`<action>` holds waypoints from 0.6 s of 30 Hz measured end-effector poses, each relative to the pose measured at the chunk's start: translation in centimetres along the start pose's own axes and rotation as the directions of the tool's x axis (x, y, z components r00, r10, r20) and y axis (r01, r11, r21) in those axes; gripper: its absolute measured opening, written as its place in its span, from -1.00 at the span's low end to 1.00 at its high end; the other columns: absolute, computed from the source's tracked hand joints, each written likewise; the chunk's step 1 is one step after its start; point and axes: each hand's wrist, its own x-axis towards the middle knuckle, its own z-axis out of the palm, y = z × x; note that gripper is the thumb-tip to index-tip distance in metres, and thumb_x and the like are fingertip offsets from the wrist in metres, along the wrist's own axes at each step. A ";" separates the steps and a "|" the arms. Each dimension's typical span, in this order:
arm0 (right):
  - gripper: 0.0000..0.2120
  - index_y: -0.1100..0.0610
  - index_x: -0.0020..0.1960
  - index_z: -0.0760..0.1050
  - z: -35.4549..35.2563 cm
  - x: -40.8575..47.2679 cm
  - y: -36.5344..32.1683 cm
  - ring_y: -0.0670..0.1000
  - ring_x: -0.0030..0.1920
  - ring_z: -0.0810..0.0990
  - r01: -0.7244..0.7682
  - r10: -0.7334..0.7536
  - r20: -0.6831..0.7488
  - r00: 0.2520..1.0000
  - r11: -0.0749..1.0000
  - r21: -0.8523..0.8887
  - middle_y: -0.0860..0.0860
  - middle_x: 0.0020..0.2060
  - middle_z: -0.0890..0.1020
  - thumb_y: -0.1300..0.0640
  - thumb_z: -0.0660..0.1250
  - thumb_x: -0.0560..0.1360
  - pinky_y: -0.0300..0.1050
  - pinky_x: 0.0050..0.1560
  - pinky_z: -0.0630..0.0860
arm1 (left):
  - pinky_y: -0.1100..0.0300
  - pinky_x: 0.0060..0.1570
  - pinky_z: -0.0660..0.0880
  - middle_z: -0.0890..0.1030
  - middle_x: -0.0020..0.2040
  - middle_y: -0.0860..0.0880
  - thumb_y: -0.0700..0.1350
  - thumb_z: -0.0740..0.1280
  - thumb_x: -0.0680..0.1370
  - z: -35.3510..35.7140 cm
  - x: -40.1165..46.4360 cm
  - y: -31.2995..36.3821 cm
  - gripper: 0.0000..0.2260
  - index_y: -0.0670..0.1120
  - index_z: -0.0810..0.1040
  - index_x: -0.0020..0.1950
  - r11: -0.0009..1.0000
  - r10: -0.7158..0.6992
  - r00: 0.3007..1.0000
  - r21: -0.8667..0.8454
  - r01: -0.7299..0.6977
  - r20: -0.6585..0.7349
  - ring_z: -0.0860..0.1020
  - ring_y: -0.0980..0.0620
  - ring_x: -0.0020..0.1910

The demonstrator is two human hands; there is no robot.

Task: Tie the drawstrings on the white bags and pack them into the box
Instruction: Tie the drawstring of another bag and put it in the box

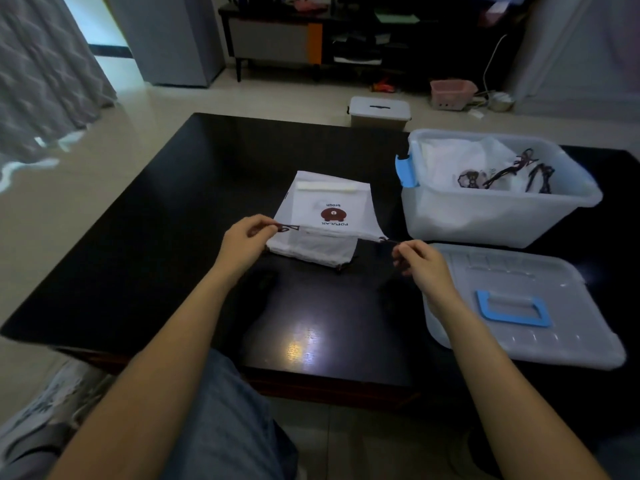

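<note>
Head view looks down on a dark glossy table with a white bag near its middle, a little toward the far edge. The bag lies flat with a brown bear print and the word POPULAR reading upside down from the wearer's side. Its near, open end is lifted off the table and stretched between the two hands, which are held apart at either side of it.

At the bag's left corner, the left hand has its thumb and forefinger curled together on the dark drawstring, where a small loop of cord shows just beyond the fingertips. On the opposite corner, the right hand pinches the other end of the cord, which runs taut from the bag's hem to its fingers. Both forearms reach in from the near edge of the table.

Toward the far right corner stands a clear plastic box with a blue latch, well apart from the hands. Inside it lie more white bags with dark cords on top. The box's lid, with a blue handle, lies flat at the near right edge, just beside the right wrist.

A smaller lidded tub sits on the floor beyond the table's far edge.
</note>
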 end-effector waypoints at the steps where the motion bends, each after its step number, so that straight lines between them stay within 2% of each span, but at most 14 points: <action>1: -0.79 0.10 -0.21 0.52 0.1 -0.1 0.2 -0.05 -0.26 0.52 -0.008 0.007 0.012 1.000 1.000 0.008 0.02 -0.27 0.58 0.19 0.22 0.57 -0.21 -0.22 0.43 | 0.15 -0.04 0.50 0.59 -0.05 -0.03 -0.13 0.28 0.57 0.1 -0.1 0.5 -0.88 -0.05 0.60 -0.09 0.987 -0.069 0.997 -0.144 0.071 0.019 0.54 0.04 -0.04; 2: -0.78 0.11 -0.23 0.52 0.2 -0.2 0.5 -0.04 -0.27 0.52 -0.013 0.012 0.018 1.000 1.000 0.013 0.03 -0.28 0.59 0.18 0.23 0.57 -0.20 -0.23 0.44 | 0.12 -0.01 0.50 0.60 -0.06 -0.05 -0.11 0.27 0.58 0.2 -0.1 0.8 -0.86 -0.07 0.60 -0.11 0.966 -0.114 0.993 -0.230 0.119 0.031 0.55 0.03 -0.02; 6: -0.76 0.13 -0.26 0.52 -0.2 -0.5 1.7 -0.01 -0.30 0.53 -0.040 0.040 -0.046 0.998 0.999 -0.016 0.10 -0.28 0.61 0.13 0.27 0.57 -0.20 -0.27 0.44 | 0.10 -0.01 0.51 0.60 -0.10 -0.07 -0.05 0.23 0.60 0.2 0.4 0.8 -0.75 -0.11 0.56 -0.19 0.891 -0.236 0.971 -0.395 0.225 0.020 0.55 0.01 -0.06; 9: -0.77 0.16 -0.22 0.54 -0.7 -0.7 2.0 -0.01 -0.29 0.52 -0.059 0.058 -0.045 0.997 0.998 -0.022 0.09 -0.28 0.60 0.10 0.27 0.56 -0.20 -0.26 0.44 | 0.15 0.00 0.50 0.61 -0.10 -0.07 -0.07 0.23 0.61 0.1 0.6 0.8 -0.75 -0.13 0.56 -0.20 0.756 -0.349 0.937 -0.588 0.289 0.011 0.56 0.01 -0.08; 10: -0.77 0.17 -0.23 0.55 -0.8 -0.8 1.9 0.00 -0.29 0.51 -0.051 0.050 -0.039 0.998 0.999 -0.008 0.08 -0.30 0.59 0.10 0.28 0.56 -0.19 -0.25 0.44 | 0.16 0.05 0.50 0.61 -0.08 -0.08 -0.08 0.22 0.61 0.0 0.5 0.9 -0.73 -0.13 0.56 -0.24 0.673 -0.344 0.938 -0.685 0.279 0.045 0.58 0.02 -0.06; 12: -0.80 0.14 -0.24 0.56 -0.8 -1.1 1.2 -0.02 -0.32 0.47 -0.034 0.038 -0.056 0.998 0.996 0.082 0.03 -0.33 0.57 0.12 0.31 0.54 -0.18 -0.24 0.42 | 0.15 0.15 0.48 0.64 -0.09 -0.07 -0.09 0.19 0.61 0.0 0.3 1.3 -0.59 -0.08 0.50 -0.44 0.456 -0.240 0.960 -0.856 0.244 0.146 0.61 0.02 0.01; 14: -0.88 0.11 -0.20 0.58 -0.6 -1.3 0.1 -0.06 -0.27 0.50 0.011 0.006 -0.068 0.998 0.971 0.239 -0.02 -0.28 0.58 0.17 0.35 0.51 -0.24 -0.20 0.44 | 0.12 0.19 0.47 0.65 -0.18 -0.04 -0.07 0.18 0.61 0.1 0.0 1.6 -0.55 -0.06 0.41 -0.50 0.304 -0.137 0.967 -0.920 0.247 0.214 0.63 0.01 0.03; 16: -0.83 0.10 -0.26 0.59 -0.2 -1.4 -0.9 -0.10 -0.09 0.58 0.095 -0.091 -0.027 0.995 0.934 0.344 -0.06 -0.09 0.65 0.24 0.36 0.49 -0.33 -0.09 0.47 | 0.11 0.17 0.50 0.55 -0.34 -0.01 -0.06 0.17 0.61 0.3 -0.1 1.5 -0.63 -0.07 0.40 -0.40 0.251 -0.105 0.966 -0.934 0.256 0.237 0.64 0.02 -0.14; 18: -0.73 0.12 -0.37 0.50 0.4 -1.4 -1.8 -0.12 0.10 0.58 0.155 -0.187 0.040 0.982 0.899 0.409 -0.07 0.06 0.66 0.29 0.32 0.49 -0.36 0.06 0.46 | 0.12 0.09 0.56 0.38 -0.42 0.02 -0.07 0.15 0.62 0.7 -0.1 1.4 -0.71 -0.09 0.38 -0.30 0.257 -0.096 0.962 -0.927 0.272 0.256 0.48 0.08 -0.38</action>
